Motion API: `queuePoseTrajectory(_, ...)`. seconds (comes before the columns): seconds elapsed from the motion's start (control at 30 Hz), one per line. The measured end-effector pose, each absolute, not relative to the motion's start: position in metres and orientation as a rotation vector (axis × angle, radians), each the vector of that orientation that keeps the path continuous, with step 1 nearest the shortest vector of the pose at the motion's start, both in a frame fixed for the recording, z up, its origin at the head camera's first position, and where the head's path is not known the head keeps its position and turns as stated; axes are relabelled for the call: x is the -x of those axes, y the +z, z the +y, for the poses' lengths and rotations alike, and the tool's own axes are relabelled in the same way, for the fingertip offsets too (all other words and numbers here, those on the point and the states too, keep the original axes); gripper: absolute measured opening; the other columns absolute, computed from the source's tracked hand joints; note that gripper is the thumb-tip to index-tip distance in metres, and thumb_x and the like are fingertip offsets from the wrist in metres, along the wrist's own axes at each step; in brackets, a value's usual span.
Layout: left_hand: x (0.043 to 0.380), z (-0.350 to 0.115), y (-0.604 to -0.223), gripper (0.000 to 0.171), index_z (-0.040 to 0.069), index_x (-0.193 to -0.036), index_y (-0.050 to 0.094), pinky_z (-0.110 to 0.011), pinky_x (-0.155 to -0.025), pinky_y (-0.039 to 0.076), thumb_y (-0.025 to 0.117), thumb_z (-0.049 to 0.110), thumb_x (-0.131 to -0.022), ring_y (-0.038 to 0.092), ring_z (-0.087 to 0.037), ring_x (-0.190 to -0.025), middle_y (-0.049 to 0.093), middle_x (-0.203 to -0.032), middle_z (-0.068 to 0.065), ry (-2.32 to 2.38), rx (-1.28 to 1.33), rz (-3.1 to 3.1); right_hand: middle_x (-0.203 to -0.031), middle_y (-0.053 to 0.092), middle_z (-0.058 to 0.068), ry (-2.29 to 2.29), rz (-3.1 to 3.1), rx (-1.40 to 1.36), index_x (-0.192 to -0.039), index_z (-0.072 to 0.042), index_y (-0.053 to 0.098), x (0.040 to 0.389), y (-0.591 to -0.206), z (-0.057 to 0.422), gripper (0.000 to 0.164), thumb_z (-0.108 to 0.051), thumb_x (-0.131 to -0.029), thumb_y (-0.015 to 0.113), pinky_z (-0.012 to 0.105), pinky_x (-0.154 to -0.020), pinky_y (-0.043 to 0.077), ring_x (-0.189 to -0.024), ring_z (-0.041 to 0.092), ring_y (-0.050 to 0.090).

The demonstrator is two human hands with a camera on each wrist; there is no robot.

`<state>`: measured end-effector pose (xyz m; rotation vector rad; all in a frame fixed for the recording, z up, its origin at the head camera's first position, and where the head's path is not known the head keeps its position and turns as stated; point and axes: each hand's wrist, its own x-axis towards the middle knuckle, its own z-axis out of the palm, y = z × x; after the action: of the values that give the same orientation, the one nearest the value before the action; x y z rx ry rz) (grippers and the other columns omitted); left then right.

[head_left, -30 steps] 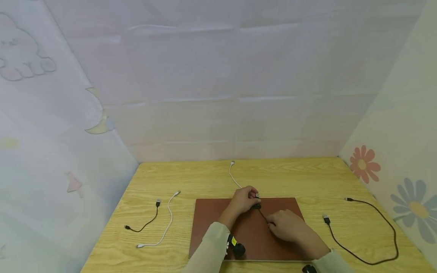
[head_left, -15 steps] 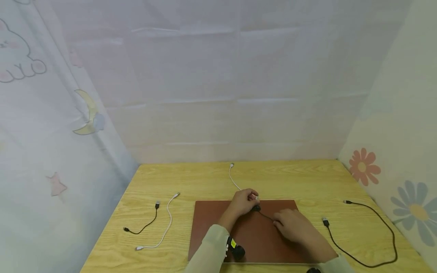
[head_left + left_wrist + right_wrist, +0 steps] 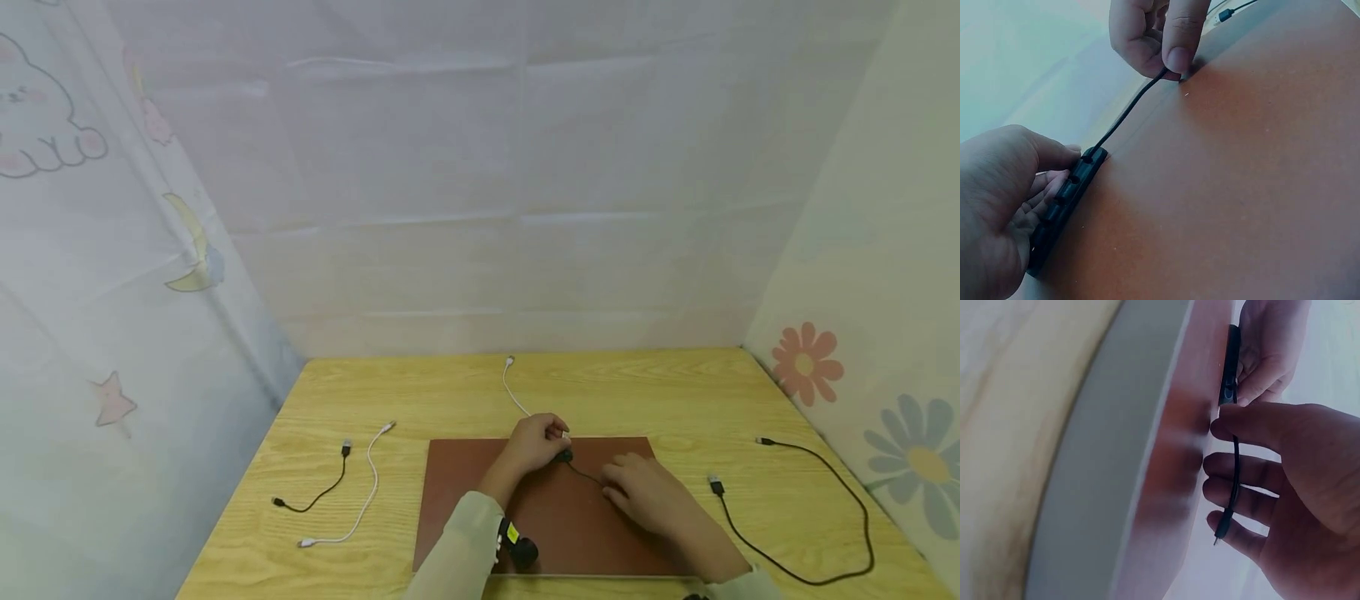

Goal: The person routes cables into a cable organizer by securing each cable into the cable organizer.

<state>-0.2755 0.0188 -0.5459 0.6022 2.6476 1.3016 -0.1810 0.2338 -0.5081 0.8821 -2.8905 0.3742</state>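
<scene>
A black cable organizer with a row of slots (image 3: 1066, 203) stands on the brown board (image 3: 555, 525). My left hand (image 3: 531, 442) holds it between thumb and fingers near the board's far edge. From the end slot a thin black cable (image 3: 1129, 111) runs across to my right hand (image 3: 641, 493). The right thumb and fingers pinch that cable just above the board. In the right wrist view, the cable's free end with a dark plug (image 3: 1225, 522) hangs across the right fingers. A small pale plug (image 3: 564, 434) shows beside the left fingertips in the head view.
Left on the wooden table (image 3: 247, 558) lie a short black USB cable (image 3: 324, 492) and a white cable (image 3: 372, 479). Another white cable (image 3: 512, 392) runs behind my left hand. A longer black USB cable (image 3: 862, 508) curves at the right. Printed cloth walls (image 3: 517, 275) enclose the table.
My right hand has shifted slightly right, its fingers lifting a little. The cable between the hands now bends more. The left hand stays on the organizer, and the head view has tilted slightly.
</scene>
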Motion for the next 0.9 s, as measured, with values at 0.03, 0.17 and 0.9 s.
queuePoseTrajectory(0.03,0.275,0.019,-0.546,0.015,0.015,-0.11,0.073,-0.023,-0.076,0.052,0.07,0.023,-0.098,0.06,-0.001,-0.083,0.066,-0.095,0.009,1.301,-0.604,2.646,-0.082,0.053,-0.014,0.385,-2.883,-0.896,-0.084,-0.025,0.061,0.181,-0.508,0.234,0.019,-0.019,-0.089,0.078,0.028,-0.06,0.04,-0.072,0.005,0.046)
queuePoseTrajectory(0.17,0.275,0.018,-0.544,0.017,0.013,-0.111,0.073,-0.023,-0.076,0.052,0.07,0.023,-0.098,0.06,-0.001,-0.083,0.066,-0.094,0.009,1.305,-0.6,2.642,-0.082,0.052,-0.014,0.396,-2.867,-0.919,-0.084,-0.024,0.062,0.179,-0.507,0.233,0.019,-0.019,-0.088,0.08,0.026,-0.059,0.037,-0.07,0.004,0.042)
queuePoseTrajectory(0.9,0.277,0.019,-0.534,0.014,0.012,-0.107,0.071,-0.024,-0.072,0.05,0.073,0.02,-0.095,0.057,-0.004,-0.078,0.064,-0.089,0.008,1.218,-0.603,2.636,-0.085,0.054,-0.011,0.357,-2.835,-0.86,-0.088,-0.022,0.063,0.176,-0.509,0.231,0.019,-0.016,-0.086,0.081,0.031,-0.062,0.042,-0.077,0.009,0.049)
